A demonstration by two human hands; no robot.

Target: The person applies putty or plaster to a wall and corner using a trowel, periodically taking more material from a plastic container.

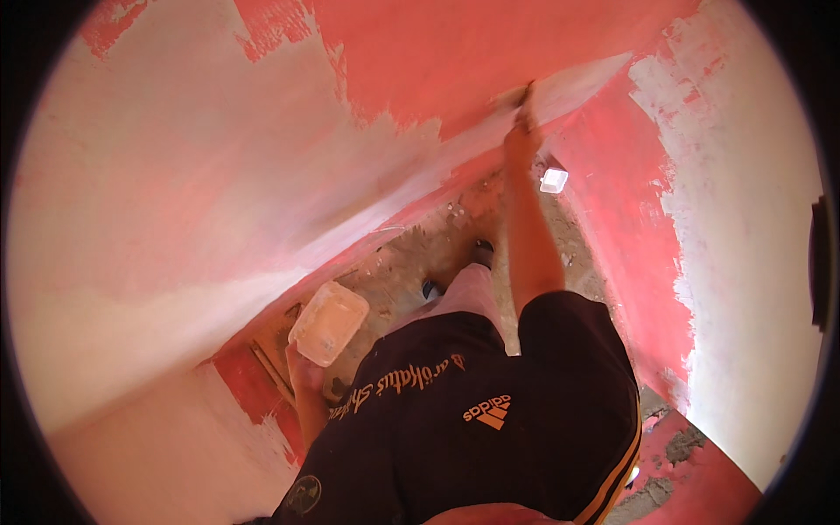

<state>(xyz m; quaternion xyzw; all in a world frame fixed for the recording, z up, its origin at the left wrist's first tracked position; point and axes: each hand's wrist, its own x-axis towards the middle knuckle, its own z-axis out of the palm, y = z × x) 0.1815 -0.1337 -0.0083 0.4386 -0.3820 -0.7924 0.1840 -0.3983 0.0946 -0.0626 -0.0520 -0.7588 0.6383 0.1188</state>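
My right hand (522,140) is stretched far forward against the wall and closed round a paintbrush (528,94), blurred and small. The brush is at the wall (376,61), where wet-looking red paint meets a paler, unpainted strip. At my left side, my left hand (305,372) grips a shallow, rounded plastic tub (329,324) by its lower edge. Pale pinkish residue coats the inside of the tub, and its fingers' far side is hidden behind it.
A small white plastic container (553,180) sits on the dirty, debris-strewn floor (420,254) near the corner. The right wall (626,175) is partly red with ragged edges. Thin wooden strips (273,372) lean low behind my left hand. My feet stand close to the wall.
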